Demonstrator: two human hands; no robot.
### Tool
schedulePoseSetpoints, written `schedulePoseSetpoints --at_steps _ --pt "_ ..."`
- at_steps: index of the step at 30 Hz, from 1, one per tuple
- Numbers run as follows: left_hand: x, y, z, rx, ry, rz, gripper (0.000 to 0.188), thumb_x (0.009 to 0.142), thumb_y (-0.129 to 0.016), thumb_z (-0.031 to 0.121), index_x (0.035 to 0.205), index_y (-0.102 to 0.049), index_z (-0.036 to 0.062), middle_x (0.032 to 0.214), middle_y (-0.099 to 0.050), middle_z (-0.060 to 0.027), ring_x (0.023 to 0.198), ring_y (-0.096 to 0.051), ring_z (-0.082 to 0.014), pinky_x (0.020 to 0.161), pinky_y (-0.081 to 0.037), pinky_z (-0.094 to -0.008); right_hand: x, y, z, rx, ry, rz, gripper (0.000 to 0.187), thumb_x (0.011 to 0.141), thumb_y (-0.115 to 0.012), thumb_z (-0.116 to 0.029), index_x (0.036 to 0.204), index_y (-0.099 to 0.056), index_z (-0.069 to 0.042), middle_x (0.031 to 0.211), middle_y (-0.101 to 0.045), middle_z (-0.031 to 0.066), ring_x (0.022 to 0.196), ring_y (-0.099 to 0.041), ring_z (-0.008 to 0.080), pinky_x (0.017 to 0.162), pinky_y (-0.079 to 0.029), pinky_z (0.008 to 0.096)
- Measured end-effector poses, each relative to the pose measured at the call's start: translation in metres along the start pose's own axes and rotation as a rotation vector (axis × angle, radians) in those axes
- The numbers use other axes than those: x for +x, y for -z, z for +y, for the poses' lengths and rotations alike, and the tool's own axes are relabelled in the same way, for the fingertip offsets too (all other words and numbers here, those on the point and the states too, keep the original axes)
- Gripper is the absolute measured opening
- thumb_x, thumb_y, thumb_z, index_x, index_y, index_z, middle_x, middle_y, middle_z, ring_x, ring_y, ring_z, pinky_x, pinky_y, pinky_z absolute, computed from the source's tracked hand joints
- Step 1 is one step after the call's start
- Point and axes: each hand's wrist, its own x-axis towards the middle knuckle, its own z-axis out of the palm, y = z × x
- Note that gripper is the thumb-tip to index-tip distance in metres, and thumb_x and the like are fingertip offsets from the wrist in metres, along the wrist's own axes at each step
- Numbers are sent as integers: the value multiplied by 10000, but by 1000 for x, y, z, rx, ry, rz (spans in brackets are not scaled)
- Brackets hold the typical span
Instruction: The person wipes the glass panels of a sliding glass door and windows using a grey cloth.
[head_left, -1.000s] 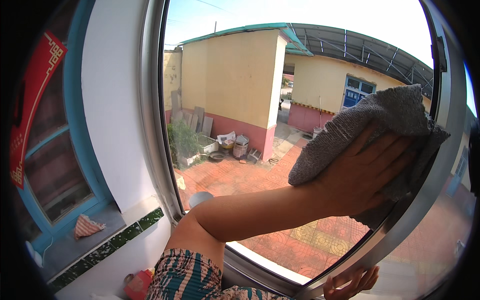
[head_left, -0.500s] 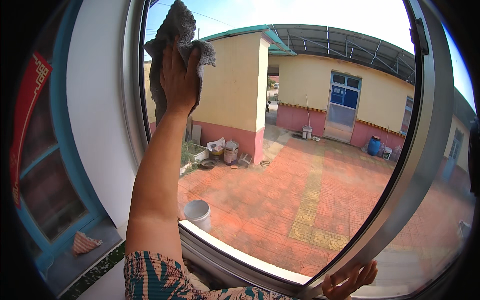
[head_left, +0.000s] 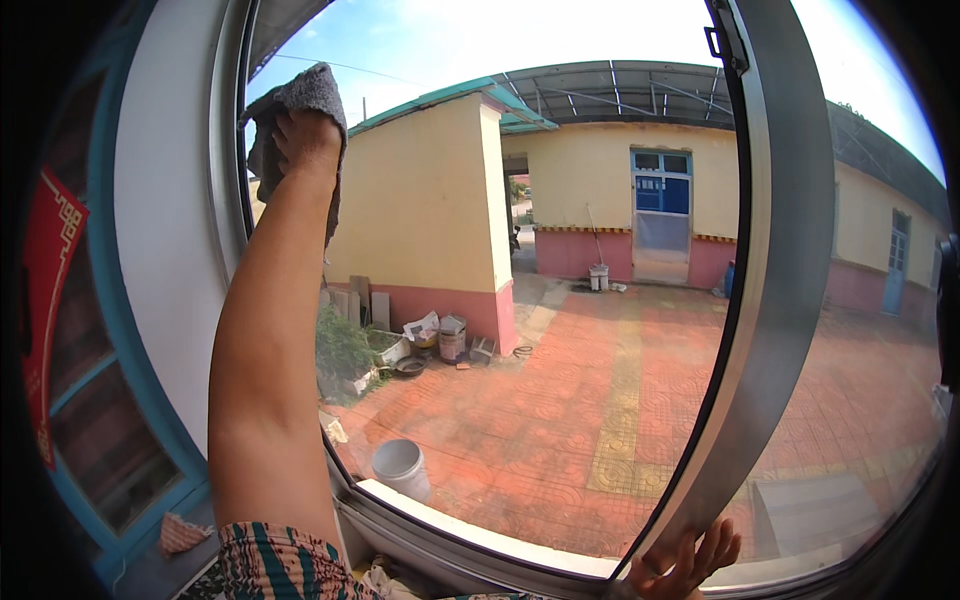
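A dark grey cloth [head_left: 322, 92] is bunched in my left hand [head_left: 308, 142] at the upper left of a window pane, close to the frame's left edge. My arm is stretched upward, and part of the cloth hangs below the hand. The cloth's folds partly cover my fingers. Down at the lower right, my right hand [head_left: 690, 562] rests against the silver window frame [head_left: 755, 380], near its bottom corner. Its fingers are spread apart and hold nothing; the frame hides part of the palm.
Left of the window are a white wall [head_left: 165, 230] and a blue-framed window with a red hanging [head_left: 52, 300]. A crumpled pinkish cloth [head_left: 184, 534] lies on the ledge. Through the glass I see a tiled yard [head_left: 520, 430] and a white bucket [head_left: 400, 470].
The view has shifted, so the right frame edge appears farther left. The cloth sits lower in the picture and now folds over my left fingers. My right hand stays by the frame's bottom corner.
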Motion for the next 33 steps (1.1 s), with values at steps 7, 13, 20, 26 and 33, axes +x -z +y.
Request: schedulePoseSetpoints --at_steps 7,13,20,26,33 --pt "-111 78 255 -408 -635 217 607 955 -371 396 1390 -339 -26 1448 -323 -243 1342 -303 -396 1094 -217 -531 -4 -3 2 5 -11 3 644 907 -370 -544 1185 -564 4 1329 -461 262 1270 -406 413 1063 -212 569" --pt "-167 102 230 -578 -818 -51 647 903 -507 391 1373 -359 -28 1363 -371 -249 1234 -378 -422 1036 -266 -565 -4 10 11 -145 22 -199 780 853 -467 -515 1435 -240 -48 1458 -243 279 1370 -201 456 1082 -149 617" --pt "-101 78 70 -329 -499 23 592 952 -418 446 1387 -399 45 1387 -401 -243 1304 -336 -408 1096 -212 -461 9 10 10 -122 40 -135 807 856 -463 -521 1443 -216 -24 1470 -203 276 1378 -163 462 1084 -140 622" --pt "-161 67 -89 -207 -410 -127 533 959 -436 289 1423 -310 58 1426 -367 -190 1317 -342 -361 1090 -279 -405 14 6 11 -86 57 -119 848 828 -455 -506 1425 -182 31 1465 -128 339 1383 -46 477 1087 -120 635" --pt "-358 114 -72 33 -128 -268 525 896 -494 300 1378 -406 110 1500 -238 -162 1358 -224 -436 1085 -183 -548 22 9 13 -16 56 -109 856 869 -493 -483 1443 -158 56 1469 -105 286 1395 -74 459 1072 -174 624"
